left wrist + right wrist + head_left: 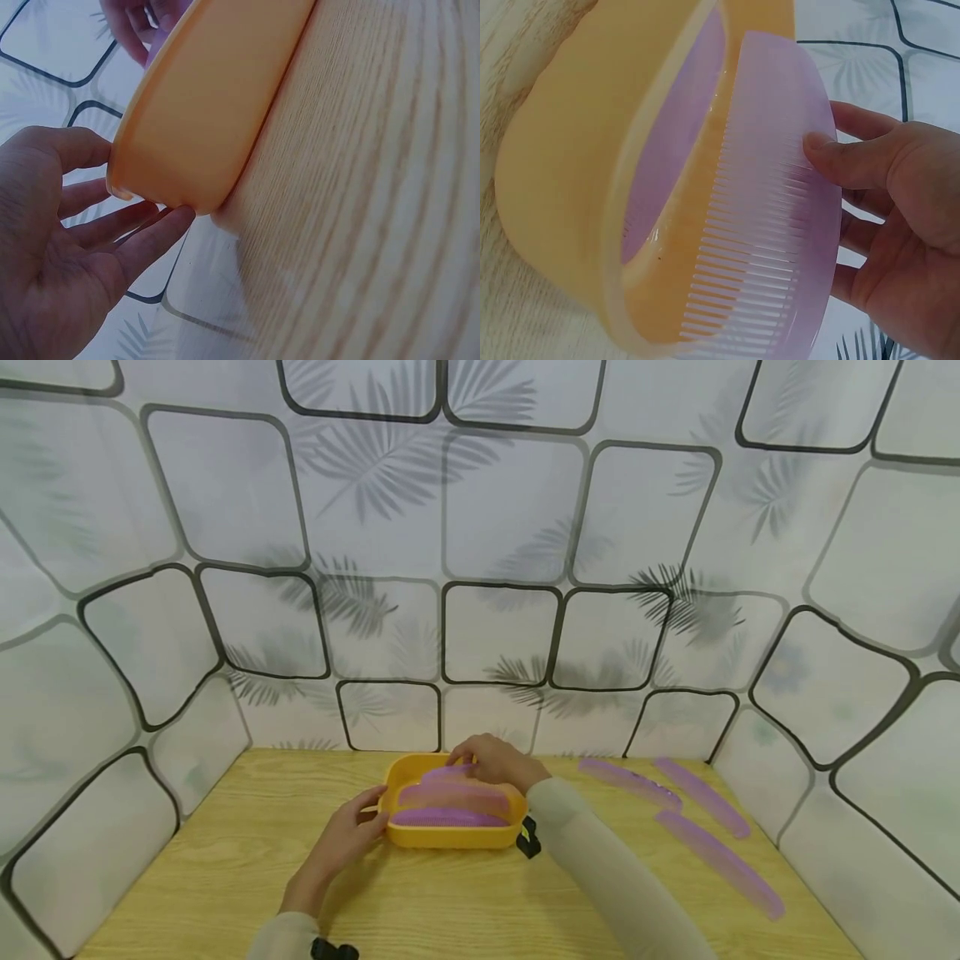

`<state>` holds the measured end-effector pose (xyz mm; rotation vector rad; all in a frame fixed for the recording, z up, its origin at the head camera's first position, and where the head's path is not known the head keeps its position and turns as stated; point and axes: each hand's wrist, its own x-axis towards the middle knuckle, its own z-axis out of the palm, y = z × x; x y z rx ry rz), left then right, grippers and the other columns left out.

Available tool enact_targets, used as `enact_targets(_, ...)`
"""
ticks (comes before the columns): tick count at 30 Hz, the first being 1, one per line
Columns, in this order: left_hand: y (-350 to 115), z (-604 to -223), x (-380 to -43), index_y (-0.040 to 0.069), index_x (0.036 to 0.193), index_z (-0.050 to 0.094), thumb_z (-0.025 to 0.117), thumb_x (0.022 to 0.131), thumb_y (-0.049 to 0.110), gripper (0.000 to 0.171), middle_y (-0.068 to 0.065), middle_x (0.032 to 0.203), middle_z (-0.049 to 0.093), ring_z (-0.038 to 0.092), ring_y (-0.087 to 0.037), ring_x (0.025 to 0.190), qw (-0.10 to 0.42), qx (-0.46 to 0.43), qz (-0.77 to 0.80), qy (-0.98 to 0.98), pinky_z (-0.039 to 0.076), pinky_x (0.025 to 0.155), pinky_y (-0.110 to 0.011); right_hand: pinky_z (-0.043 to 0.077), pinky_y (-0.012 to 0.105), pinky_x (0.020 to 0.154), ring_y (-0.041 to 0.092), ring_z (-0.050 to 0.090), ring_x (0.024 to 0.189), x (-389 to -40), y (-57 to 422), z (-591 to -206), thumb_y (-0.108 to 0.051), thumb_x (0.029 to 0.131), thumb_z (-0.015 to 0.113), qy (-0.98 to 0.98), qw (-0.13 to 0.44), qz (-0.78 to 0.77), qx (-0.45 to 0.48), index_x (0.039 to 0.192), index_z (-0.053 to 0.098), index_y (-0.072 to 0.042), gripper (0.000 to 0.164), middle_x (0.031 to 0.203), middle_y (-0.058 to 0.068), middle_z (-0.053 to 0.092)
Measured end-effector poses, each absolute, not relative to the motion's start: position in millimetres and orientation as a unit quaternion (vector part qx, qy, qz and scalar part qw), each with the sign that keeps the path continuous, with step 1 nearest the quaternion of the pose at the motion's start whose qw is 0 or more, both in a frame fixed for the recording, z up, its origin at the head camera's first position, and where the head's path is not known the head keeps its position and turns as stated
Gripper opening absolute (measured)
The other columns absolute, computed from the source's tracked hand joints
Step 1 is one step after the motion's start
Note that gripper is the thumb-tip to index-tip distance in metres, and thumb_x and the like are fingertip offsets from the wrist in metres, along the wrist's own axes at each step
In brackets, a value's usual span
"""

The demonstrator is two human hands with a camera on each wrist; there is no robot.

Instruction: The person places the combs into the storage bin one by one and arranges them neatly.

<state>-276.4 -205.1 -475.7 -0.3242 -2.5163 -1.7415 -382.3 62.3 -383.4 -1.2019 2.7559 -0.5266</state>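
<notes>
A yellow plastic basket (453, 837) stands on the wooden table, with purple combs (450, 817) inside it. My left hand (352, 831) holds its left end; in the left wrist view the fingers (161, 238) meet its end wall and rim. Over the far side of the basket, my right hand (491, 760) pinches a translucent purple comb (776, 187) by its spine, thumb on the near face. That comb's teeth point into the basket in the right wrist view. Another purple comb (679, 135) shows inside, along the opposite wall.
To the right, three more purple combs lie on the table (600, 893): one near the back (633, 783), one at the far right (705, 797) and one nearer the front (723, 864). A patterned curtain (495, 635) stands round the back and sides.
</notes>
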Motion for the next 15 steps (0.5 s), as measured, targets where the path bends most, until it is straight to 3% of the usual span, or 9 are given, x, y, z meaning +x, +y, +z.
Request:
enact_targets(8,-204,-475,-277,-0.009,0.151,0.043,0.06,0.103,0.005,0.053,-0.036,0.145,0.051,0.062,-0.047,0.126,0.029,-0.1,-0.567,-0.817,0.064,0.09,-0.035,0.053,0.034,0.084,0.02,0.058,0.09,-385,56,-383,0.01,0.095,0.06,0.903,0.047,-0.155,-0.397,0.119,0.077,-0.01,0.036,0.107,0.01,0.073)
enact_targets(15,-204,-473,-275,-0.009,0.152,0.042,0.058,0.104,0.006,0.053,-0.036,0.145,0.051,0.062,-0.046,0.126,0.026,-0.1,-0.563,-0.82,0.063,0.091,-0.036,0.057,0.04,0.098,0.025,0.066,0.11,-393,46,-387,0.008,0.098,0.058,0.909,0.062,-0.16,-0.379,0.124,0.076,-0.014,0.038,0.119,0.012,0.073)
